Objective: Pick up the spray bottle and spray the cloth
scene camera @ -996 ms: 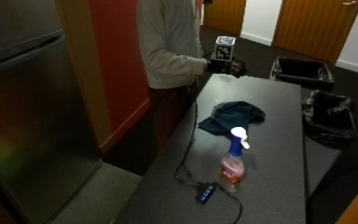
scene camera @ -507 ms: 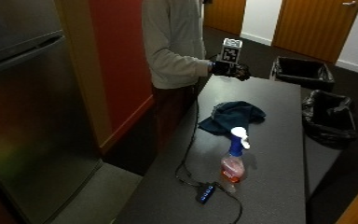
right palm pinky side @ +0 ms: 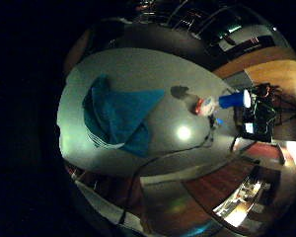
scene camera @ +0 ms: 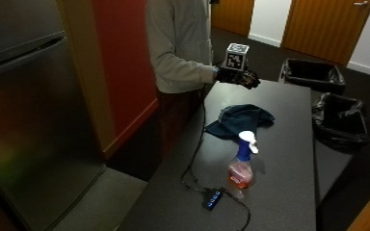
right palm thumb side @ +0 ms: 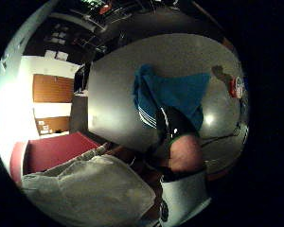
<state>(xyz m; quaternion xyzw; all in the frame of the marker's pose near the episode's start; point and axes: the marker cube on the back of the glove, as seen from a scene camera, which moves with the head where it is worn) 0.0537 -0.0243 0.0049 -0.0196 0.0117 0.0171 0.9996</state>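
Spray bottle (scene camera: 242, 163) stands upright on the grey table, blue neck with white trigger head on top, clear body holding orange-pink liquid, nozzle pointing toward 2 o'clock in the outside view. Dark teal cloth (scene camera: 239, 120) lies crumpled in a loose heap at the bottle's 12 o'clock, near it but not touching.

Grey table (scene camera: 287, 159) on dark floor (scene camera: 268, 55). Red wall (scene camera: 124, 62) beside steel fridge (scene camera: 31, 120). Wooden doors (scene camera: 326, 29) behind. Two black-lined bins (scene camera: 313, 74) near table.
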